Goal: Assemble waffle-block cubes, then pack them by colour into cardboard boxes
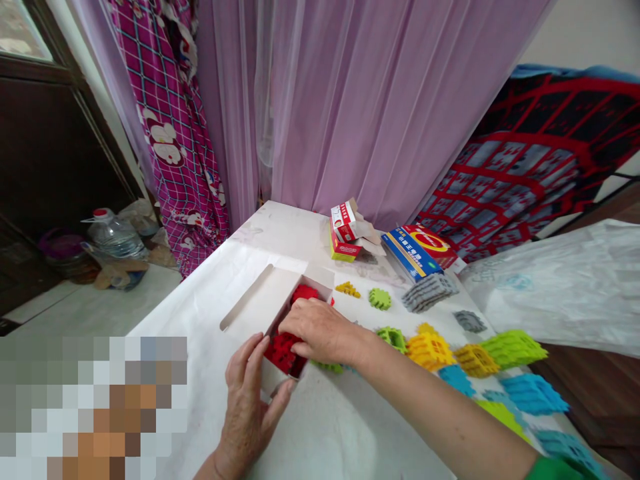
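Observation:
An open cardboard box (270,382) lies on the white table, its long flap folded out to the left. Red plastic building pieces (285,352) with notched edges fill much of it. My left hand (250,390) grips the near end of the box, fingers along the left side and thumb at the near right corner. Over the box's middle, my right hand (320,328) reaches in with curled fingers on the red pieces; its fingertips are partly hidden. Beside my right forearm stand a green stack (393,339) and yellow pieces (431,348) of the same kind.
Grey (430,293), mustard (477,360), lime (515,348) and blue pieces (534,393) spread over the table's right side. A small red-and-yellow carton (344,248) and a blue carton (413,253) stand at the back. Purple curtains (350,107) hang behind. A water bottle (115,233) is on the floor.

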Available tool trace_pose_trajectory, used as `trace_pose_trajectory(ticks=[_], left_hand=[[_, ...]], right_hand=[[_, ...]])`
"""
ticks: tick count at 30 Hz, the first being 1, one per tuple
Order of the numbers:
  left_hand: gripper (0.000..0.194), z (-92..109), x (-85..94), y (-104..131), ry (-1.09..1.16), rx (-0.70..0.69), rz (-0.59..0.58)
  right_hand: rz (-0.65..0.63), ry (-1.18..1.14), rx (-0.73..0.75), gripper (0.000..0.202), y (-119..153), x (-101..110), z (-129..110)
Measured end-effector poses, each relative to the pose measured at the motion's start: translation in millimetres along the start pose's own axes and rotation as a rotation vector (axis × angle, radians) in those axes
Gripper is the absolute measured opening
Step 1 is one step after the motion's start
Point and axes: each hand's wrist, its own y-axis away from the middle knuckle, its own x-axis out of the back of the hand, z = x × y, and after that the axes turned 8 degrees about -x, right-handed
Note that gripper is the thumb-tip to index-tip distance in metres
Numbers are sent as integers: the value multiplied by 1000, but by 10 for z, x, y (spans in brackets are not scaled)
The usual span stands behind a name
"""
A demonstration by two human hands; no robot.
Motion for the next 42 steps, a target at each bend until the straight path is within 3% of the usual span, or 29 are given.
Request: trace_pose_trajectory(ticks=[4,9,13,16,20,23,28,35,42], left_hand=[[61,8,-4,-9,-6,-9,19],[63,1,-4,-2,17,10,8],[61,-17,-14,11,22,16,4],[53,-29,-30,17,18,-4,12],[34,-34,-32,7,1,-44,1],[27,-34,-24,-8,-3,-56,-2],[28,-41,-18,-12,-5,-57,-1],[27,-35,-9,-24,-18,-74,3],[26,-46,-14,-16,-18,-62,-3]], right_hand=[[-8,-16,19,23,28,-20,44],[98,-86,-43,22,105,155,186],[164,-29,-303,20,226,287,438],[189,-23,-514,25,312,262,629],[242,-82,-608,30,332,133,705],[262,-57,-501,26,290,88,611],[112,-2,-277,23,225,82,459],[-79,39,-258,12,172,64,378],[-75,49,-256,17,127,62,295]])
